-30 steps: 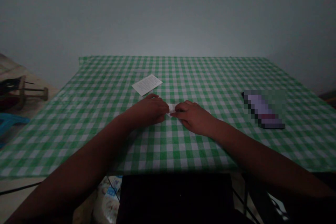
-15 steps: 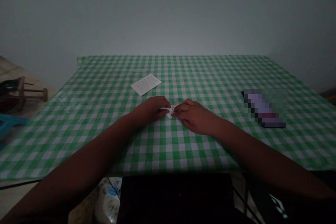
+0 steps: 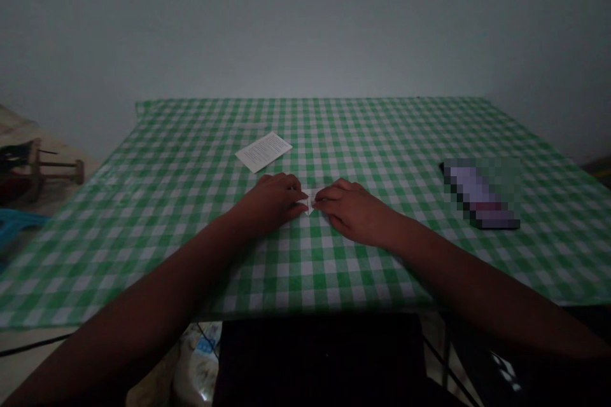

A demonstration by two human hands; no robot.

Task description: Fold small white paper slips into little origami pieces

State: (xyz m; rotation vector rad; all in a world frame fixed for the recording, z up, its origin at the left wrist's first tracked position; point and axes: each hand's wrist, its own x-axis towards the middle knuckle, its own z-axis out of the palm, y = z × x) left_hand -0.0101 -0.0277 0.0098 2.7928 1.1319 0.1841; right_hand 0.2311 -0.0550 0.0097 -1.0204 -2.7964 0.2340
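Observation:
A small folded piece of white paper [image 3: 310, 201] rests on the tablecloth between my hands. My left hand [image 3: 272, 202] and my right hand [image 3: 352, 211] pinch it from opposite sides, and their fingertips hide much of it. Both palms hang low over the green-and-white gingham tablecloth [image 3: 382, 133]. Farther away, beyond my left hand, a flat white printed sheet [image 3: 263, 152] lies at an angle, untouched.
A pixelated, unreadable object [image 3: 480, 195] lies on the cloth at the right. Behind the table stands a white wall. A wooden spool-like frame [image 3: 55, 172] and a blue stool [image 3: 14, 222] sit on the floor at the left, and a dark object [image 3: 319, 356] sits below the near edge.
Less of the folded paper shows between my fingertips, and its long strip on the left is now gone from view. My hands have barely shifted.

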